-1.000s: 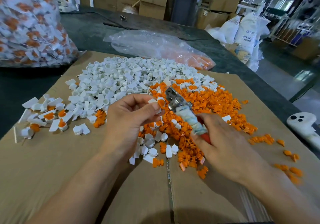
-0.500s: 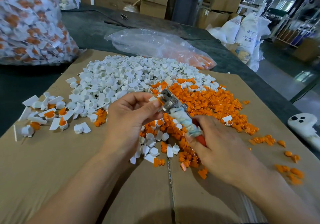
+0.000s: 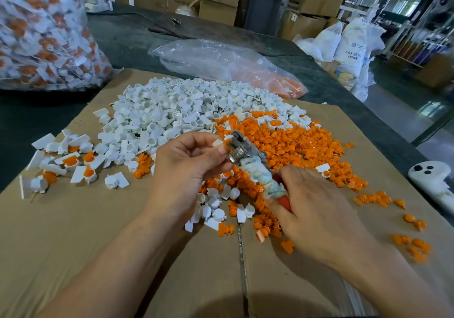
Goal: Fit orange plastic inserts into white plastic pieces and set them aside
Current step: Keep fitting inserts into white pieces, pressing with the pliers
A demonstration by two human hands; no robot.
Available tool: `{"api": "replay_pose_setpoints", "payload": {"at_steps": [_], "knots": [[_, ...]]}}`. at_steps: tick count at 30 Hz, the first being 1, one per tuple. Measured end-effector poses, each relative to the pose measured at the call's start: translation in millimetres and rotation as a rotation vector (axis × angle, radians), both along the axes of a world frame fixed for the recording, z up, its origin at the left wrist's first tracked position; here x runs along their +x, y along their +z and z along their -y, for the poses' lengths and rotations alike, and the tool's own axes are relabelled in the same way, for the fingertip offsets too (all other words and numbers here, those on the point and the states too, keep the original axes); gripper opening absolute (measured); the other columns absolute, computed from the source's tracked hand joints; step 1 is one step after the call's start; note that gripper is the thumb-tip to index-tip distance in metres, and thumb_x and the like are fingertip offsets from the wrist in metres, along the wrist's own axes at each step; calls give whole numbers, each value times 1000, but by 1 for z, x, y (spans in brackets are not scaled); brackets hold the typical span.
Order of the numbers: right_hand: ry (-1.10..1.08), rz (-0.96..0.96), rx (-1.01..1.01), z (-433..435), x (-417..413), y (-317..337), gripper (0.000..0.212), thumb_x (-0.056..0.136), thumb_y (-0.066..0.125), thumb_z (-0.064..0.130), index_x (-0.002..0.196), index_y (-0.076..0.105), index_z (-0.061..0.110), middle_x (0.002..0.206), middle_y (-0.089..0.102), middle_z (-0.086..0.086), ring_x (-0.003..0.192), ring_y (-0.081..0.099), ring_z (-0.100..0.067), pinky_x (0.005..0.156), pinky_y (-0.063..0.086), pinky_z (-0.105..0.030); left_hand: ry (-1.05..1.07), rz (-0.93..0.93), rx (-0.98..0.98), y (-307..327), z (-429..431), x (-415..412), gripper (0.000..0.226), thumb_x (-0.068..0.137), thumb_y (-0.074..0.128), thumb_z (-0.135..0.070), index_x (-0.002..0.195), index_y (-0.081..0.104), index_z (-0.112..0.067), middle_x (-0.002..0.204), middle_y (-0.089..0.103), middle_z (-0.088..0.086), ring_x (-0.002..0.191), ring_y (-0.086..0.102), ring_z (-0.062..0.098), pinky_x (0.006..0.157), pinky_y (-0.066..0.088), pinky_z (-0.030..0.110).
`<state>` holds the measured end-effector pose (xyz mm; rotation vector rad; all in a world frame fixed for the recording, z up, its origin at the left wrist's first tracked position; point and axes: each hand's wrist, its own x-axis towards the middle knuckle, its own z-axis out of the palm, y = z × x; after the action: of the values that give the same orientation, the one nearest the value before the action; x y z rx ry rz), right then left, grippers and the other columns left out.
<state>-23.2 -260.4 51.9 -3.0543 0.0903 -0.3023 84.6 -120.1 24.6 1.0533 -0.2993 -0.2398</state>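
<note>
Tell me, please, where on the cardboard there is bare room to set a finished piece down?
The cardboard is bare at the near left, between the finished pieces and the left hand, and around the seam, nearer you than the right hand. The middle is crowded: white pile, orange pile, with loose inserts scattered at the right.

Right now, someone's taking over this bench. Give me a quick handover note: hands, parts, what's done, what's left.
The left hand pinches a white piece at the metal head of the tool.
The right hand grips its wrapped handle.
The white pieces are heaped on the cardboard, with the orange inserts heaped to their right.
Done: a few fitted pieces lie at the left.
Left: both heaps are large.
</note>
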Motion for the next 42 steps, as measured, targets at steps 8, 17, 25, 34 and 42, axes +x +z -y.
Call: {"api": "replay_pose_setpoints", "payload": {"at_steps": [8, 17, 25, 34, 42], "knots": [[-20, -31, 92, 2, 0, -3, 25, 89, 38, 48, 96, 20, 32, 84, 27, 15, 79, 30, -6, 66, 27, -6, 0, 22, 1, -1, 0, 1, 7, 57, 66, -9, 59, 69, -16, 51, 62, -3, 48, 62, 8, 51, 53, 18], [-24, -146, 125, -4, 0, 2, 24, 91, 34, 51, 86, 23, 30, 78, 36, 16, 68, 37, 1, 56, 28, -16, -8, 58, 27, 0, -1, 0, 11, 59, 66, -11, 59, 72, -20, 50, 62, -2, 47, 61, 8, 52, 53, 18], [-36, -186, 111, -7, 2, 4, 27, 93, 38, 46, 80, 20, 31, 70, 37, 12, 61, 38, -2, 50, 26, -20, 8, 30, 50, 0, -2, 0, 9, 58, 66, -9, 57, 70, -17, 48, 61, -1, 44, 60, 10, 50, 53, 20], [-44, -193, 135, -9, 5, 1, 29, 93, 43, 37, 74, 22, 34, 65, 37, 9, 57, 38, -7, 48, 28, -23, 22, 29, 68, 0, -2, 1, 12, 58, 65, -9, 56, 71, -20, 50, 62, -1, 44, 60, 10, 48, 51, 18], [-30, -179, 144, -10, 6, -3, 23, 94, 43, 32, 84, 24, 26, 65, 39, 7, 56, 40, -9, 47, 30, -26, 43, 39, 71, 1, -2, -1, 11, 56, 66, -13, 54, 70, -23, 50, 61, -4, 45, 60, 7, 47, 50, 17]]}}
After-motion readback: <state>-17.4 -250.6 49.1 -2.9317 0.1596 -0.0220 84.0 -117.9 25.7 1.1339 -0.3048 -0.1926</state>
